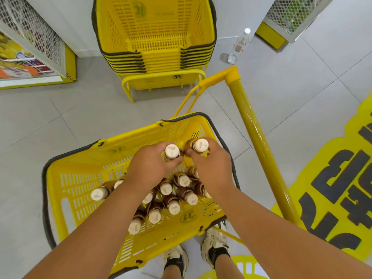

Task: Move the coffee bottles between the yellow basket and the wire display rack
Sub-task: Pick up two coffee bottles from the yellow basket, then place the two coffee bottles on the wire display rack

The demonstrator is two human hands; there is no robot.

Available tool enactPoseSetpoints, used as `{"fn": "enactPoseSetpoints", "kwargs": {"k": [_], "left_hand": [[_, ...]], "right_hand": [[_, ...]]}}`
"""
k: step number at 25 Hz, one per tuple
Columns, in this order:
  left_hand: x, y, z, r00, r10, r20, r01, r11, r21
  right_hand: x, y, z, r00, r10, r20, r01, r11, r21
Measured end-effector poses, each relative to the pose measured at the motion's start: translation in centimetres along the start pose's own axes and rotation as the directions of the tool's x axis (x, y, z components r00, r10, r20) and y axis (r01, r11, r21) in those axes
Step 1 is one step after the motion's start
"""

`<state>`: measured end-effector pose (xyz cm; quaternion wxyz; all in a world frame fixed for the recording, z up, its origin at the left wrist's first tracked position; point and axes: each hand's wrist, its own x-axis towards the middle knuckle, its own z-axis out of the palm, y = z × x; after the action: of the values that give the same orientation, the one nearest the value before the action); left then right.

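Observation:
A yellow basket [84, 178] sits on the floor below me, holding several brown coffee bottles with cream caps [173, 206]. My left hand [153, 164] grips one coffee bottle [172, 151] upright above the basket's far side. Right beside it, my right hand [211, 166] grips another coffee bottle [199, 145]. The two held bottles almost touch. A wire display rack [32, 35] with white mesh stands at the upper left.
A stack of empty yellow baskets [155, 37] on a yellow stand is straight ahead. A yellow pole handle [259, 146] slants along the right. A clear water bottle [239, 45] stands on the grey floor far right. My shoes [215, 242] are under the basket's near edge.

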<state>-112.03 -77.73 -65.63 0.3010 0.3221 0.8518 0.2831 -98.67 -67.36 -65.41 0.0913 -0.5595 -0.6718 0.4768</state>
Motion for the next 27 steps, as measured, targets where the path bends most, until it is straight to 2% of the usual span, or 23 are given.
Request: {"fn": "enactPoseSetpoints", "kwargs": {"k": [4,9,14,17,22,27], "left_hand": [[-4.3,4.6,-5.3,0.993,-0.018,-0.116,0.002,0.991,-0.137],[-9.2,13.0,-15.3,0.985,0.066,-0.162,-0.1,0.972,-0.211],[-14.8,22.5,-26.4,0.941,0.18,-0.287,-0.257,0.931,-0.259],[-18.3,27.4,-32.3,0.912,0.231,-0.339,-0.329,0.905,-0.27],[-23.2,33.1,-39.1,0.873,0.246,-0.422,-0.333,0.932,-0.144],[-28.5,36.5,-43.9,0.818,0.215,-0.534,-0.333,0.933,-0.135]], "right_hand": [[-4.1,-5.5,-4.6,0.993,-0.115,0.017,0.115,0.993,0.031],[-10.2,-15.2,-12.2,0.966,-0.259,0.027,0.256,0.963,0.082],[-16.7,-26.0,-20.1,0.915,-0.403,0.021,0.396,0.908,0.137],[-20.0,-32.3,-24.3,0.849,-0.529,0.015,0.521,0.841,0.145],[-23.2,-40.6,-29.9,0.726,-0.688,0.023,0.67,0.714,0.203],[-26.3,-47.2,-34.4,0.607,-0.777,0.165,0.742,0.629,0.232]]}}
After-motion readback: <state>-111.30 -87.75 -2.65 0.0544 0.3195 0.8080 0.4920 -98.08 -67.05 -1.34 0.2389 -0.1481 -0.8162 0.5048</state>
